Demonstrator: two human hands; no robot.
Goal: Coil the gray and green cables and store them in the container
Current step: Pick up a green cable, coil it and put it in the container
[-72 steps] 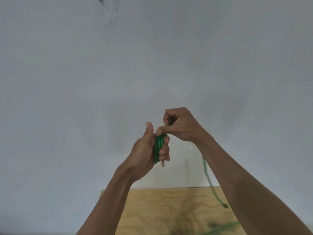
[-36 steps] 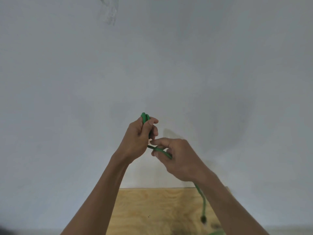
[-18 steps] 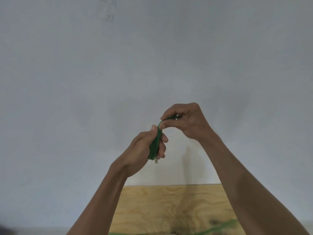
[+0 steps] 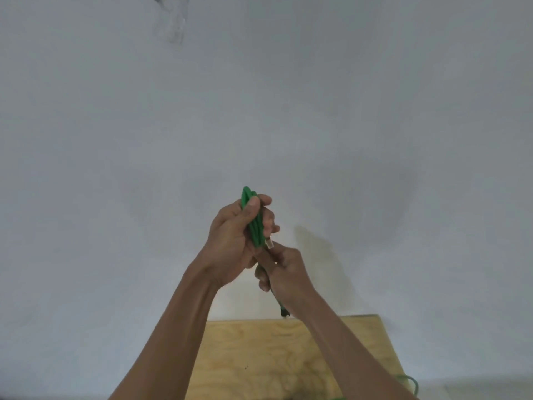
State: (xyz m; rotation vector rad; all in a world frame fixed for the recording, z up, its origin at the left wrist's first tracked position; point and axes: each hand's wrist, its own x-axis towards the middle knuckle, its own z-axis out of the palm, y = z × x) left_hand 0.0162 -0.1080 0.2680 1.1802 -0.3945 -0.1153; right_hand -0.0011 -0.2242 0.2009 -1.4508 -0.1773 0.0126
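My left hand (image 4: 230,241) is raised in front of the wall and grips a bundle of green cable (image 4: 255,223) wound into several upright loops; a pale plug end sticks out at the bundle's bottom. Just below it, my right hand (image 4: 285,278) is closed around the loose length of the same green cable, which runs down behind my wrist. A dark connector end shows under that hand. Another bit of green cable (image 4: 411,381) lies at the table's right edge. No gray cable and no container are in view.
A light plywood table (image 4: 259,356) fills the bottom middle, set against a plain white wall (image 4: 259,111). A faint mark sits high on the wall.
My right hand has dropped from above the bundle to below it, carrying the loose cable down. My left hand has lifted the coil and turned it more upright.
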